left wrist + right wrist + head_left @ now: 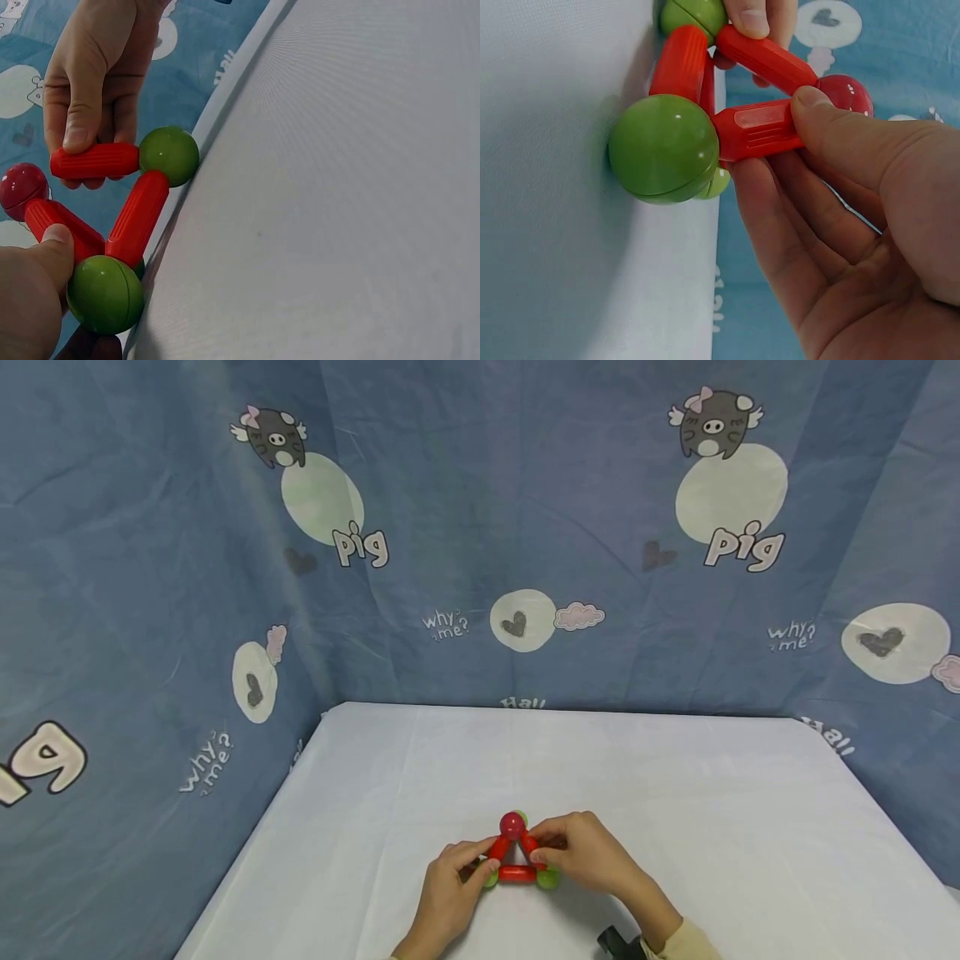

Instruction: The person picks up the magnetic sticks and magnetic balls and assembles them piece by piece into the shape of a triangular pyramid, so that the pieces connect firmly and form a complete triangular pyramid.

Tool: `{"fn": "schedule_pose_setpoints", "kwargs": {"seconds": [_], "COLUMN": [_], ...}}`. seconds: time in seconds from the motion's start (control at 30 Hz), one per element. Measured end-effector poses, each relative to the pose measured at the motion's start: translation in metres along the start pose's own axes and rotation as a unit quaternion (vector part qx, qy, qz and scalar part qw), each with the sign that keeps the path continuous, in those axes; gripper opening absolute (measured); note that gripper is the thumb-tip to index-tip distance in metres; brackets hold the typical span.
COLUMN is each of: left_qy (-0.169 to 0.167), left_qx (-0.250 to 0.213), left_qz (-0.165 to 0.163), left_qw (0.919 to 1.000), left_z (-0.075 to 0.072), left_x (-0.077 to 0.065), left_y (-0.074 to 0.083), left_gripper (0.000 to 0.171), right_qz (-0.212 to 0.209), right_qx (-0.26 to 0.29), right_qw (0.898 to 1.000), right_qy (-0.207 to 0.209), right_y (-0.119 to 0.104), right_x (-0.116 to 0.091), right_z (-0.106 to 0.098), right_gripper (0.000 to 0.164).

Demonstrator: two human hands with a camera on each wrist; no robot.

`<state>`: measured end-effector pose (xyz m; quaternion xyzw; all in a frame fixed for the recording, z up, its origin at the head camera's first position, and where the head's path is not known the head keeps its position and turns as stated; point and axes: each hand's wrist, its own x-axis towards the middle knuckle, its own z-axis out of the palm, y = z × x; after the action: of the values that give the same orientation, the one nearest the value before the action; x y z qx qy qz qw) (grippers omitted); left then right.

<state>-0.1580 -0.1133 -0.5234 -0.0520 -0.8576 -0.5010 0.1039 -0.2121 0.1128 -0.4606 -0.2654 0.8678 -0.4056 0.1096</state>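
A toy frame of red rods (517, 874) and green balls (547, 878) rests on the white table, with a red ball (512, 825) at its top. My left hand (450, 889) pinches the left sloping rod; in the left wrist view its thumb lies on that rod (64, 225), close to a green ball (105, 295). On the other side, my right hand (592, 856) grips the right sloping rod (759, 129) between thumb and fingers. The right wrist view has a large green ball (664, 148) at that rod's lower end. Another green ball (714, 184) is partly hidden behind.
A white cloth-covered table (675, 793) spreads around the hands. Blue printed curtains (450, 510) stand behind it and along its left side. At the right wrist sits a black device (621, 943), by the cream sleeve (686, 942).
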Motion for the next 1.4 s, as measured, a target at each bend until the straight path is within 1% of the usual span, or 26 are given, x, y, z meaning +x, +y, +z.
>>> {"fn": "schedule_pose_setpoints", "kwargs": {"seconds": [0.27, 0.5, 0.9, 1.17, 1.4], "left_qy": [0.002, 0.010, 0.010, 0.008, 0.010], "left_qx": [0.002, 0.005, 0.020, 0.026, 0.032], "left_qz": [0.004, 0.018, 0.023, 0.024, 0.031], "left_qw": [1.0000, 0.9998, 0.9995, 0.9993, 0.9989], "left_z": [0.0005, 0.0015, 0.0017, 0.0018, 0.0019], "left_x": [0.0001, 0.0002, 0.0003, 0.0002, 0.0004], "left_y": [0.0002, 0.0001, 0.0014, 0.0012, 0.0014], "left_gripper": [0.032, 0.031, 0.032, 0.033, 0.032], "right_qz": [0.005, 0.006, 0.006, 0.008, 0.008], "right_qx": [-0.010, -0.019, -0.032, -0.032, -0.032], "right_qw": [1.000, 1.000, 0.999, 0.999, 0.999], "right_qy": [0.009, 0.018, 0.031, 0.031, 0.032], "right_y": [-0.0014, -0.0031, -0.0051, -0.0067, -0.0075], "right_x": [0.0007, 0.0012, 0.0013, 0.0010, 0.0011], "right_z": [0.0018, 0.0031, 0.0058, 0.0056, 0.0049], "right_gripper": [0.018, 0.018, 0.020, 0.020, 0.020]}}
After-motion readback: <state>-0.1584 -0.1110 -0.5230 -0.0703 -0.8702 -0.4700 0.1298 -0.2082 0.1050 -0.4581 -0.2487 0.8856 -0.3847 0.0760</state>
